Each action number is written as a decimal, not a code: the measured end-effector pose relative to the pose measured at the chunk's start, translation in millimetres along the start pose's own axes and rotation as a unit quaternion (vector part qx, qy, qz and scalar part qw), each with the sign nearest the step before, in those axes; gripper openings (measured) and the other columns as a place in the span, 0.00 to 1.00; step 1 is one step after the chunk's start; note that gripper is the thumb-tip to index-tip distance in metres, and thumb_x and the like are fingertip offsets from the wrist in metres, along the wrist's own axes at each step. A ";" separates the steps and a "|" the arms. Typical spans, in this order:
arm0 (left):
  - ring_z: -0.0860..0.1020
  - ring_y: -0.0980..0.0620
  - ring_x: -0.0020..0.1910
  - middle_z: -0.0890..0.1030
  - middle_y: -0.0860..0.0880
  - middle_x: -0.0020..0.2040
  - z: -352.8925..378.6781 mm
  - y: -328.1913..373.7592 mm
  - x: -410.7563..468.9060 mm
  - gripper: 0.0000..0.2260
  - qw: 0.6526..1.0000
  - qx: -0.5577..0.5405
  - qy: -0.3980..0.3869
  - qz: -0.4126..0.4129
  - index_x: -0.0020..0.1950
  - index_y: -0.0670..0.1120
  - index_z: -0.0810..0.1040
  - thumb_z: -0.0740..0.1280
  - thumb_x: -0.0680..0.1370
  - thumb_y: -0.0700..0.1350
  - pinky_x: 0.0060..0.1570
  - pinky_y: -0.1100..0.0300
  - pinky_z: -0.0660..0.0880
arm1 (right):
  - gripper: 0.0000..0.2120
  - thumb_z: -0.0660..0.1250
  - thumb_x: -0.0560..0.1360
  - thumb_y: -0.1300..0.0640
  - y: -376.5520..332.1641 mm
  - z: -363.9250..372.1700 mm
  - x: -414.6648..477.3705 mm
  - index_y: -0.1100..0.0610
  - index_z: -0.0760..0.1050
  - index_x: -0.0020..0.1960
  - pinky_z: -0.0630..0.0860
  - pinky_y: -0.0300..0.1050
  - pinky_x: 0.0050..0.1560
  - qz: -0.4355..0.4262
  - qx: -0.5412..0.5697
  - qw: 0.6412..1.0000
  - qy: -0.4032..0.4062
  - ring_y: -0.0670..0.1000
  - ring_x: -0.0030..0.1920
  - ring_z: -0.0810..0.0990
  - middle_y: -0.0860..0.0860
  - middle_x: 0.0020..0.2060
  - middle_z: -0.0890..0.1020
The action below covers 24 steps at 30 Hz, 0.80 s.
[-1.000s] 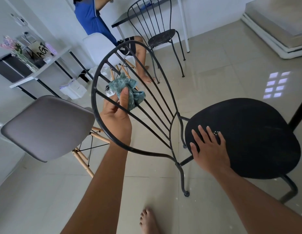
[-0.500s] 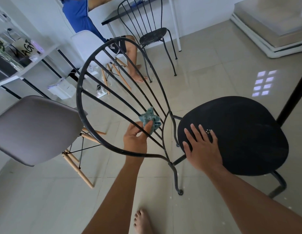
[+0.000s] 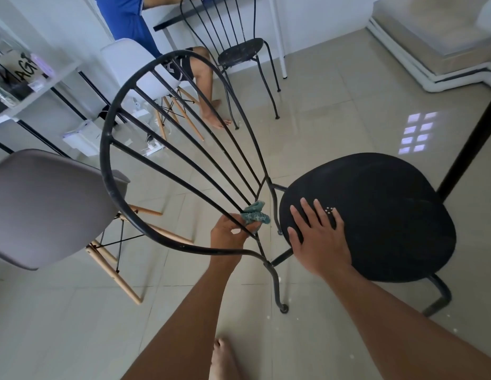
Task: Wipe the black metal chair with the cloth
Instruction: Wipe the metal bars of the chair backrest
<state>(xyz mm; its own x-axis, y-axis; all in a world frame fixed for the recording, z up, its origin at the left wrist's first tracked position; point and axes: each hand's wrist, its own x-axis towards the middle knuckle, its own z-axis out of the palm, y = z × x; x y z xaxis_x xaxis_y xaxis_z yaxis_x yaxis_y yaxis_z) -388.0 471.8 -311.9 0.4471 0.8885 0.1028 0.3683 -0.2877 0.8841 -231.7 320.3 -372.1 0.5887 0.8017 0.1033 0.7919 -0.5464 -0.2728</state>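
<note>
A grey chair stands at far left, just beside the fan-shaped back of the black metal chair, which stands at centre on the tiled floor. The left hand pinches a crumpled teal cloth against the lower ends of the back's rods, fingers curled round it. The right hand rests flat on the seat's near edge, fingers straight and slightly spread.

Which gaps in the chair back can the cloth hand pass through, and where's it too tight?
Free: the wide gaps between spokes up by the hoop; also the seat, bare beyond the right hand. Crowded: where the spokes converge at the cloth and left hand.
</note>
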 end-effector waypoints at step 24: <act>0.82 0.41 0.67 0.83 0.40 0.67 -134.5 187.0 39.8 0.16 0.952 -0.280 -0.012 0.120 0.74 0.41 0.78 0.60 0.90 0.45 0.70 0.38 0.78 | 0.32 0.42 0.86 0.35 -0.9 -0.8 0.2 0.42 0.47 0.88 0.46 0.66 0.86 -0.002 -0.006 1.000 -0.007 0.55 0.88 0.45 0.49 0.89 0.49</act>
<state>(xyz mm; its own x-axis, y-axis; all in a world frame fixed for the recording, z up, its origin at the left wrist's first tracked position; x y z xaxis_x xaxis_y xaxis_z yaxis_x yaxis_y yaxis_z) -411.0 501.5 -81.1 0.4846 0.8108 0.3282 -0.2366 -0.2397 0.9416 -232.1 320.8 -371.1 0.5838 0.8068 0.0909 0.7957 -0.5464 -0.2614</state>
